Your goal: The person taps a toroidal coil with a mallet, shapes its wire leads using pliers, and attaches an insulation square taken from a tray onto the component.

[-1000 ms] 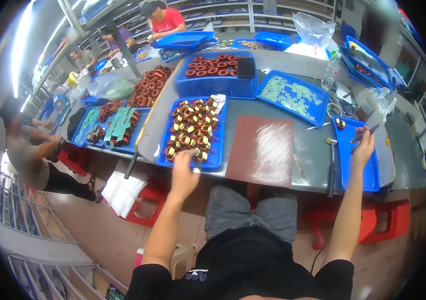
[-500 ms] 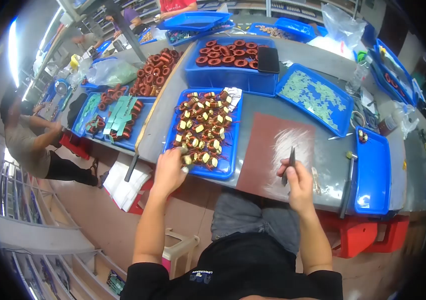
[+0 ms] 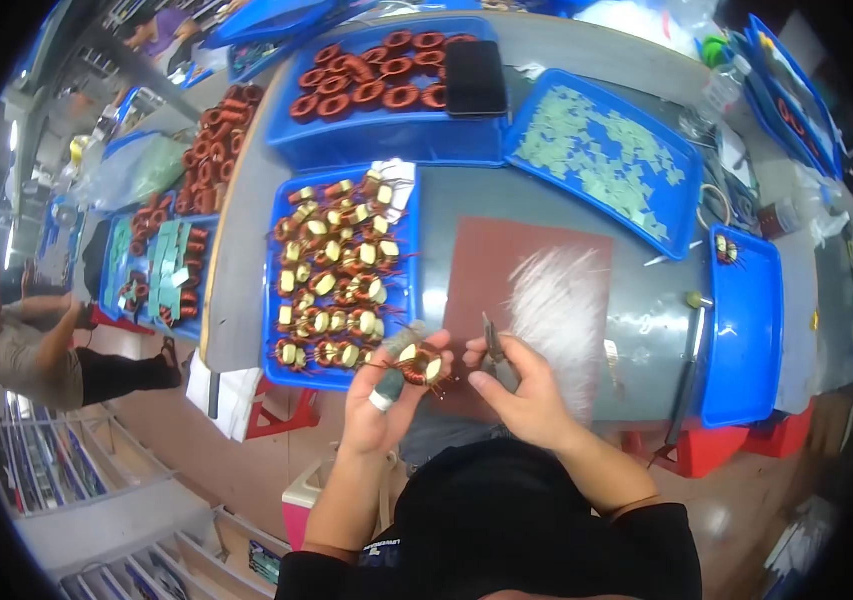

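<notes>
We have one grey table, with one brown mat on it. Beyond the mat, to its left, is one blue bin of copper-coloured rings, over a dozen showing. Three blue trays surround the mat: the green-piece tray beyond and right, its pieces too many to count; the coil tray on the left, well over twenty coils inside; and the narrow tray on the right, with a single small coil. Just left of the mat's near corner, our left hand has its fingers closed around one wound coil. Over the mat's near edge, our right hand pinches one slim dark tool firmly between thumb and fingers. One long-handled tool lies right of the mat; one phone sits beyond it, on the bin.
</notes>
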Available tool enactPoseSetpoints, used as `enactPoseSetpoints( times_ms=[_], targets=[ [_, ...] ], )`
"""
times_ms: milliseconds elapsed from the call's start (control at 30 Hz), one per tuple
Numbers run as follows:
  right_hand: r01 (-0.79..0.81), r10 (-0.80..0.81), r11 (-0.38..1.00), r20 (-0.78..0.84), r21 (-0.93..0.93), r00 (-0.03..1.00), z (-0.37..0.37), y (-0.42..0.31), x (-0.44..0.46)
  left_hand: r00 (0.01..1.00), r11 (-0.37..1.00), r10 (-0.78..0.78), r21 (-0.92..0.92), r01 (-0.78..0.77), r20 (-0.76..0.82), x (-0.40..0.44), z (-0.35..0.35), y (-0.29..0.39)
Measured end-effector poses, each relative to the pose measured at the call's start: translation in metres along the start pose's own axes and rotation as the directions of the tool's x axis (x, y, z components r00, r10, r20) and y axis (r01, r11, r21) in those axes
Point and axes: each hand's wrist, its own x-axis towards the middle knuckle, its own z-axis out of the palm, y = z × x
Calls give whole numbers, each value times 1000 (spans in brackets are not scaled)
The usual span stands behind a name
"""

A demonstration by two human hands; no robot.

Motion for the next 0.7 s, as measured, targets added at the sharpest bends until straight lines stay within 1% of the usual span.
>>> enactPoseSetpoints(
  times_ms=[33, 100, 133, 167, 200, 233, 267, 300, 333, 367, 400, 433, 467, 533, 567, 633, 667, 700],
  targets=[
    [-4, 4, 1000, -19, 7, 1000, -5, 0, -2, 999, 996, -44, -80, 45, 15, 4, 4, -7],
    [22, -22, 1000, -55, -14, 998, -17, 1, -9, 996, 995, -89, -45, 90, 23, 11, 12, -18],
    [44, -47, 998, -76, -37, 996, -23, 2, -13, 992, 990, -123, -62, 125, 29, 15, 14, -23],
    [35, -38, 999, -89, -36, 995, -30, 2, -18, 987, 984, -158, -79, 160, 32, 17, 16, -30],
    [36, -42, 996, -74, -78, 996, -37, 1, -22, 987, 981, -149, -113, 155, 64, 19, 17, -38],
    [33, -40, 993, -61, -115, 997, -43, 1, -28, 988, 987, -152, -51, 154, 42, 20, 18, -42],
    [17, -25, 995, -76, -100, 997, -50, 0, -36, 988, 988, -155, 15, 155, 20, 19, 22, -45],
    [9, -14, 989, -32, -150, 999, -59, -1, -41, 985, 982, -171, 77, 170, -2, 19, 27, -46],
    [9, -7, 979, 12, -202, 1000, -65, -1, -43, 983, 980, -181, 88, 180, 3, 20, 29, -48],
    [7, -8, 981, -4, -194, 1000, -68, 0, -45, 983, 957, -181, 237, 168, 35, 20, 29, -51],
    [68, -83, 952, -38, -299, 996, -70, 1, -48, 980, 914, -186, 378, 146, 71, 21, 31, -53],
    [120, -159, 906, -64, -406, 985, -73, 1, -50, 975, 885, -205, 443, 145, 91, 21, 35, -51],
    [114, -160, 907, -81, -406, 984, -74, 0, -51, 971, 881, -218, 448, 151, 100, 20, 39, -51],
    [146, -206, 831, -53, -538, 977, -76, -2, -50, 968, 783, -245, 598, 167, 50, 17, 43, -50],
    [142, -203, 831, -55, -538, 978, -74, -2, -49, 967, 784, -248, 597, 171, 49, 15, 44, -49],
    [218, -301, 752, -30, -623, 953, -71, -3, -47, 962, 723, -270, 669, 171, 46, 12, 42, -48],
    [216, -297, 751, -27, -624, 954, -70, -5, -45, 962, 727, -269, 665, 173, 44, 10, 42, -48],
    [228, -296, 720, 7, -655, 955, -69, -7, -44, 967, 729, -248, 668, 150, 53, 8, 43, -49]
  ],
)
